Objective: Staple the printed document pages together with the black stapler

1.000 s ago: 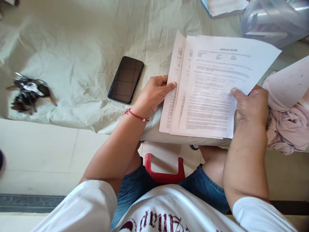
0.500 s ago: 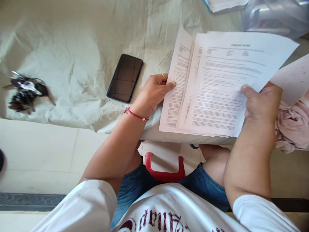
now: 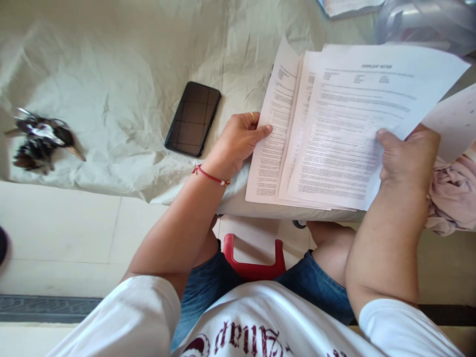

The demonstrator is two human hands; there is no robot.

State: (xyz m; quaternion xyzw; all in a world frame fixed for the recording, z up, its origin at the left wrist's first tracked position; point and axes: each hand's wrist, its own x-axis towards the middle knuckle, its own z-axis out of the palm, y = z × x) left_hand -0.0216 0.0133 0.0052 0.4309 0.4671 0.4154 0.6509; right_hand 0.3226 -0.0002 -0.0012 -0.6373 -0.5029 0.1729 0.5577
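Observation:
Several printed paper sheets [image 3: 338,134] are fanned out between my hands, held above the near edge of the covered table. The top sheet carries the heading "OVERLEAF NOTES" and lines of small print. My left hand [image 3: 245,136] pinches the left edge of the leftmost sheet, thumb on top and fingers underneath. On the other side, my right hand [image 3: 405,156] grips the right edge of the stack with its thumb lying on the top sheet. Its other fingers are hidden behind the paper. A black smartphone [image 3: 193,119] lies flat just left of my left hand.
A bunch of keys [image 3: 44,139] lies at the table's left on the crinkled cover [image 3: 122,99]. At the right are a crumpled pink cloth [image 3: 453,196] and another sheet. A clear plastic item [image 3: 427,25] sits at the back right. A red stool [image 3: 255,270] shows below.
My right hand has shifted slightly right with the top sheets, spreading the fan a little wider. My left hand has stayed nearly in place.

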